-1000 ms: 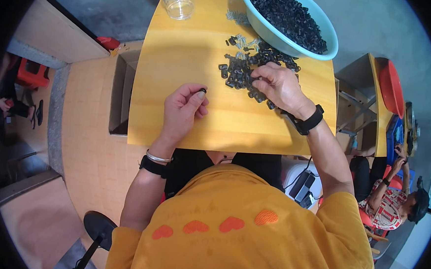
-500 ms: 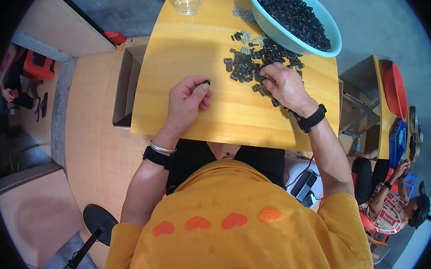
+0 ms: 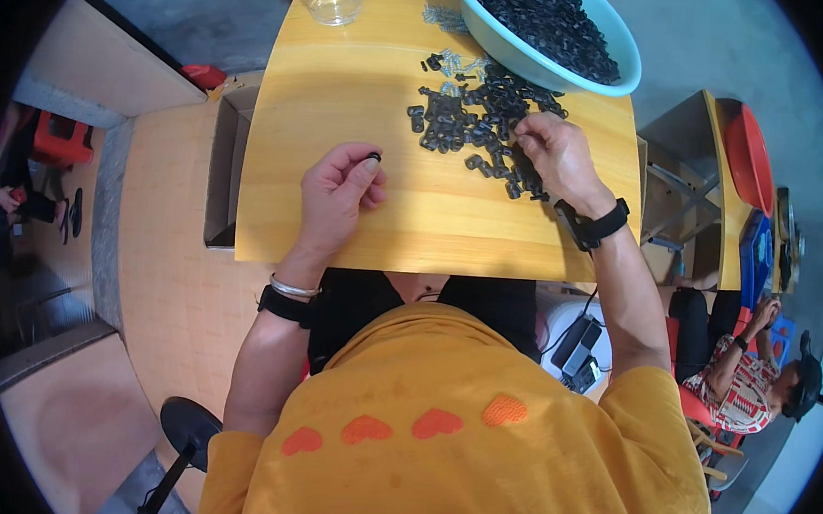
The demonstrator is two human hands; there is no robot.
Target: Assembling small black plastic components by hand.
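Observation:
My left hand (image 3: 338,188) hovers over the left half of the wooden table (image 3: 318,91), pinching a small black plastic part (image 3: 374,157) between thumb and forefinger. At the right edge of a loose pile of small black plastic parts (image 3: 452,128), my right hand (image 3: 555,151) has its thumb and fingertips pressed together. Whatever lies in that pinch is too small to make out. Small clear or silvery pieces (image 3: 456,64) are strewn along the far edge of the pile. Behind it stands a light blue basin (image 3: 620,77) heaped with black parts.
A clear plastic cup (image 3: 334,7) stands at the table's far left. An open cardboard box (image 3: 224,170) is beside the left edge. To the right, a second table carries a red basin (image 3: 749,160), and another person (image 3: 743,390) sits near it. A black round-based stand (image 3: 189,432) is at lower left.
My right hand has shifted slightly right relative to the pile, its fingers drawn together. My left hand still holds its black part. The whole view has slid a little.

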